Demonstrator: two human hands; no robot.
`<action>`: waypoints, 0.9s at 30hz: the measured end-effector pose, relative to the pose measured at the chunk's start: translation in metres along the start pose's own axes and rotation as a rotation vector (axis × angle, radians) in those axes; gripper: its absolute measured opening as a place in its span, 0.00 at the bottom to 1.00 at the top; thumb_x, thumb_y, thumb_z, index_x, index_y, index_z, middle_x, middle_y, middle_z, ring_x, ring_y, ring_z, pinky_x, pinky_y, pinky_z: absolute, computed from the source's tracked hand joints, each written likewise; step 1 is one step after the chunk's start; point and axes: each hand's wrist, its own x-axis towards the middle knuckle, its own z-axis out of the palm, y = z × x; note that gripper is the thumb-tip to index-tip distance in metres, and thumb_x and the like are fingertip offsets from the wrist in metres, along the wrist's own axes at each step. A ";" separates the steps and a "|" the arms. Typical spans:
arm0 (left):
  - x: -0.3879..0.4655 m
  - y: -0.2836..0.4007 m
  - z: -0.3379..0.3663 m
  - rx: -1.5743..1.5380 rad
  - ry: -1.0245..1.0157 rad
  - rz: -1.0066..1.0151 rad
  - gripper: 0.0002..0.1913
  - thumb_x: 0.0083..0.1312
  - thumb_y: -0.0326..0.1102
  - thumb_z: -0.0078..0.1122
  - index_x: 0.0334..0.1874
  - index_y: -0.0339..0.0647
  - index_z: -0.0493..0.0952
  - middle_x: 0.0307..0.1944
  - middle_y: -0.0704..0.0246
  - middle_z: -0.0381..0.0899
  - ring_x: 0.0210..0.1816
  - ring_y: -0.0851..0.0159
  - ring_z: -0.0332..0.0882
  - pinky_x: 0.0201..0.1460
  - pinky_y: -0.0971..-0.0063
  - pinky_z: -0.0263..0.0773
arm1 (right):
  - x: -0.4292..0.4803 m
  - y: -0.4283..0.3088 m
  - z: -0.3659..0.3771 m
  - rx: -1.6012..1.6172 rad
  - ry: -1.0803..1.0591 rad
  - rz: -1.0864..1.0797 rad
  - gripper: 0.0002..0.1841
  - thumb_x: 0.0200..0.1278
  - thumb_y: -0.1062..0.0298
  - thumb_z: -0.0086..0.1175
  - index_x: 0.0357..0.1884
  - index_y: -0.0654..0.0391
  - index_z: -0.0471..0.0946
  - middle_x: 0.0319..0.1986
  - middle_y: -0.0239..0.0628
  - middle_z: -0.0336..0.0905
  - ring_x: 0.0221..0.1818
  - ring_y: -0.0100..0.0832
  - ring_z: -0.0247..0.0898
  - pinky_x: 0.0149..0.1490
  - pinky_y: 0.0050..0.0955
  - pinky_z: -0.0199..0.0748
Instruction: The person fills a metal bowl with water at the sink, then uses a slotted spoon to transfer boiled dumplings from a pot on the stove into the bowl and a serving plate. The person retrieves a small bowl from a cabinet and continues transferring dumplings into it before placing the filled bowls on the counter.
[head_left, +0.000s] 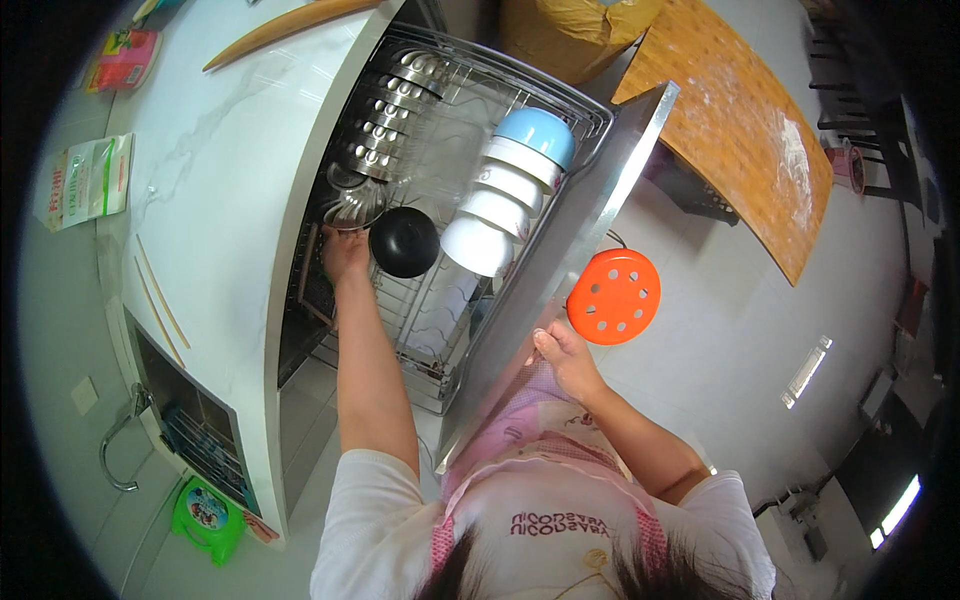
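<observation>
My left hand (345, 255) reaches into a pulled-out wire dish drawer (409, 300), its fingers at the lower edge of a fluted clear glass bowl (354, 206). The fingertips are partly hidden, so a firm hold cannot be made out. Right beside that hand sits a black bowl (405, 241). My right hand (568, 358) grips the upper edge of the metal drawer front (559, 277), thumb on top. A row of stainless-steel bowls (390, 112) stands behind the glass. White bowls (480, 244) and a light-blue bowl (536, 137) lean in a row nearer the drawer front.
The white countertop (217, 172) overhangs the drawer's left side and bears a pair of chopsticks (161, 300). An orange stool (615, 296) stands just outside the drawer front. Beyond is a floured wooden board (735, 127). A sink faucet (124, 442) lies at left.
</observation>
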 end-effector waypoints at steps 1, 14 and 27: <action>-0.006 0.001 0.001 0.084 0.099 0.068 0.17 0.74 0.40 0.39 0.54 0.34 0.69 0.55 0.58 0.72 0.58 0.56 0.68 0.61 0.60 0.64 | 0.000 0.000 0.000 -0.008 0.001 -0.008 0.12 0.71 0.61 0.45 0.30 0.57 0.69 0.25 0.29 0.74 0.33 0.20 0.68 0.43 0.21 0.65; -0.218 -0.008 0.053 0.568 -0.026 -0.044 0.11 0.66 0.32 0.54 0.48 0.36 0.72 0.46 0.68 0.76 0.49 0.65 0.72 0.58 0.69 0.65 | -0.001 -0.006 0.002 -0.035 0.009 0.003 0.14 0.72 0.59 0.44 0.31 0.57 0.69 0.24 0.29 0.71 0.28 0.22 0.71 0.38 0.22 0.70; -0.363 -0.064 0.243 2.042 -1.091 0.991 0.06 0.50 0.29 0.60 0.30 0.45 0.75 0.29 0.73 0.76 0.38 0.65 0.74 0.52 0.65 0.62 | 0.001 -0.028 0.010 -0.012 -0.005 -0.082 0.14 0.71 0.57 0.44 0.36 0.56 0.74 0.26 0.29 0.74 0.31 0.22 0.71 0.40 0.24 0.74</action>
